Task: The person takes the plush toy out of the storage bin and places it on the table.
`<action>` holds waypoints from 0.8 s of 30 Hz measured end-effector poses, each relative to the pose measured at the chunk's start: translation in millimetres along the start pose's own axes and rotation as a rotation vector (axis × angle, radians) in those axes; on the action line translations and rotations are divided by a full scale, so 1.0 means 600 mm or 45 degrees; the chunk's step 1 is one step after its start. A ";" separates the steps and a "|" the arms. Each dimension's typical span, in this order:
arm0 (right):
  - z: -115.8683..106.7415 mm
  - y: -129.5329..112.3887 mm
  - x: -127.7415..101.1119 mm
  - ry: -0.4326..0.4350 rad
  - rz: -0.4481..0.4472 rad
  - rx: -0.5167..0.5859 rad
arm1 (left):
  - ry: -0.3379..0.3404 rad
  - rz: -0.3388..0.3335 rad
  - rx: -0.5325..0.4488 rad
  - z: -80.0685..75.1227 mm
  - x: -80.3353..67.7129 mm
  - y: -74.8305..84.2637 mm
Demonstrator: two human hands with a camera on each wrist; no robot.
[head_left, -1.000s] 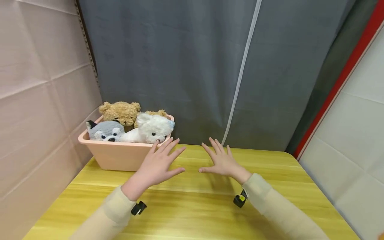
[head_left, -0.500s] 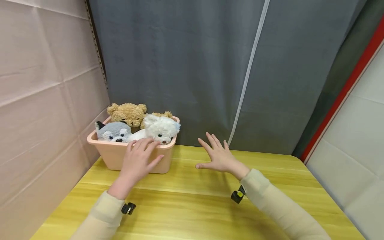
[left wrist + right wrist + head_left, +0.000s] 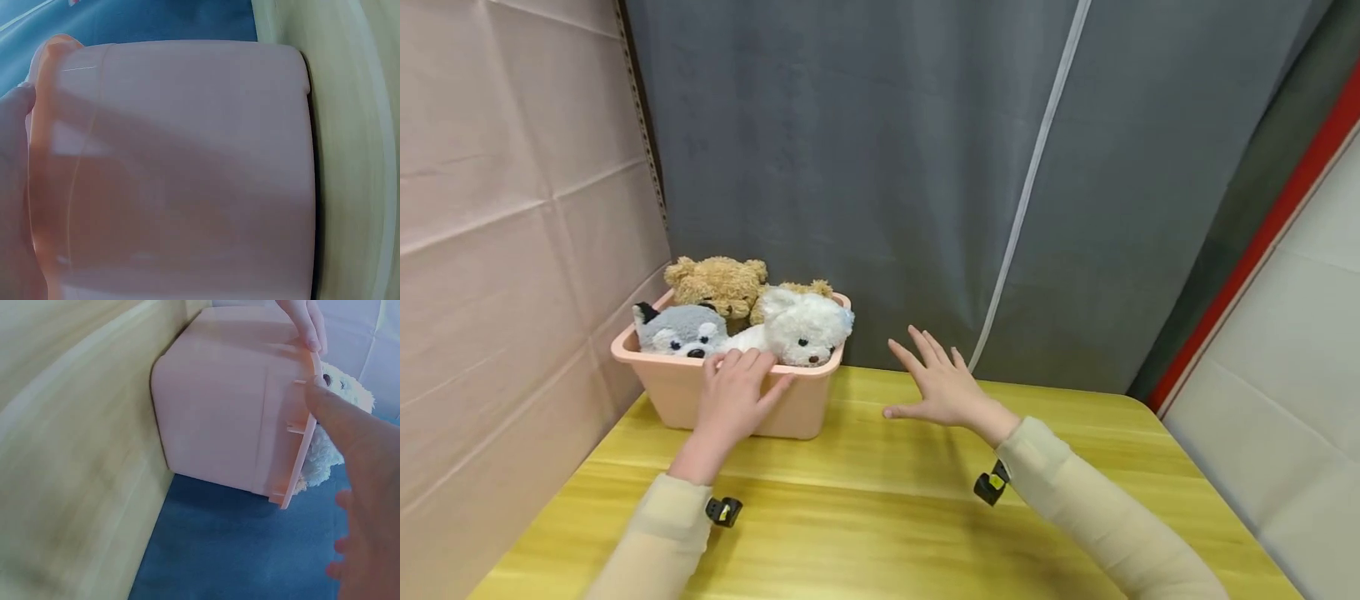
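Note:
A pink plastic bin (image 3: 662,392) stands at the table's back left, holding plush toys. They include a grey-and-white husky (image 3: 681,327), a fluffy white plush toy (image 3: 805,323) with a pale blue patch, a tan teddy bear (image 3: 721,282) and more tan plush behind. My left hand (image 3: 733,398) grips the front rim, fingers over the edge and thumb against the outer wall. In the left wrist view the bin wall (image 3: 187,169) fills most of the picture. To the right of the bin, my right hand (image 3: 943,392) hovers above the table with spread fingers, holding nothing.
The yellow wood-grain table (image 3: 880,517) extends in front of the bin and to its right. Behind it hangs a grey curtain (image 3: 865,183) with a pale seam strip. Light fabric walls (image 3: 497,292) close in both sides; a red band (image 3: 1247,242) edges the right one.
My left hand has moved left from the air by the bin's right corner and taken hold of the front rim. The right hand stays spread in nearly the same place. The head view has shifted slightly.

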State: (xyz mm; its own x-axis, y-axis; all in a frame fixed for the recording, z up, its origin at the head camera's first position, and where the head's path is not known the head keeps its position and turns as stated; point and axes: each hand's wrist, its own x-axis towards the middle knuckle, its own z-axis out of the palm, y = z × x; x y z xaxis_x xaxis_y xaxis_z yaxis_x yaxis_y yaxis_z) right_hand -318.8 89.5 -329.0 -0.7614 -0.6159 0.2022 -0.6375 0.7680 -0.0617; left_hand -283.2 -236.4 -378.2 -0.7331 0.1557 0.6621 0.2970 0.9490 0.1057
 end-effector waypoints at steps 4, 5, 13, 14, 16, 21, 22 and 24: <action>-0.012 -0.013 0.022 0.107 -0.120 0.081 | -0.008 0.007 -0.024 0.001 0.002 -0.002; -0.015 -0.018 0.029 0.132 -0.160 0.111 | -0.006 0.006 -0.028 0.002 0.002 -0.002; -0.033 -0.067 0.084 0.187 -0.362 0.139 | 0.018 -0.008 -0.052 0.002 -0.003 0.004; -0.035 -0.072 0.090 0.178 -0.354 0.133 | 0.015 -0.007 -0.049 0.002 -0.003 0.005; -0.037 -0.081 0.101 0.146 -0.322 0.132 | 0.012 -0.007 -0.045 0.002 -0.002 0.007; -0.038 -0.097 0.131 0.026 -0.240 0.185 | 0.019 -0.013 -0.036 -0.001 -0.003 0.005; -0.039 -0.097 0.137 0.008 -0.231 0.193 | 0.023 -0.013 -0.036 -0.001 -0.003 0.005; -0.040 -0.098 0.149 -0.020 -0.219 0.212 | 0.033 -0.010 -0.036 0.001 -0.003 0.006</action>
State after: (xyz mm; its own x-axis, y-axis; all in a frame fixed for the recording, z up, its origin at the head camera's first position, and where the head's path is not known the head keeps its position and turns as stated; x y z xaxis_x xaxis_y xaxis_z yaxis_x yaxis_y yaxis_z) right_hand -346.7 -6.3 -283.6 -0.6409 -0.7388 0.2085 -0.7675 0.6128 -0.1882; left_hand -281.3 -233.3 -379.1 -0.7194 0.1409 0.6801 0.3086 0.9421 0.1313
